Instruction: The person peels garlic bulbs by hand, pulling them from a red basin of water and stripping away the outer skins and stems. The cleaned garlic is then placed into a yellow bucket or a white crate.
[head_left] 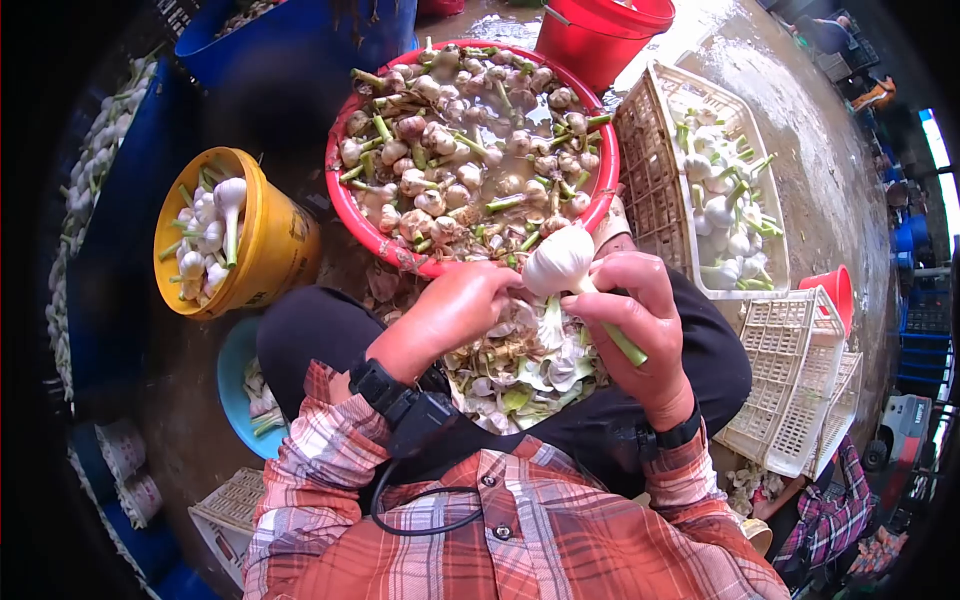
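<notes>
A white garlic bulb [558, 262] with a short green stem is held by the stem between the thumb and fingers of my right hand [640, 320]. My left hand [455, 308] is closed, its fingertips close against the bulb's left side; what they pinch, if anything, is hidden. Below both hands, loose garlic skins [520, 365] are heaped between my legs. Just beyond, a red basin [345, 215] holds unpeeled, muddy garlic bulbs [430, 200] in brownish water.
On the left stand a yellow bucket [280, 240] of whitish garlic and a light blue basin [235, 385]. A white crate [650, 170] of cleaned garlic is at right, above stacked crates [775, 385]. A red bucket [600, 45] stands behind. Another person's plaid sleeve [835, 510] shows lower right.
</notes>
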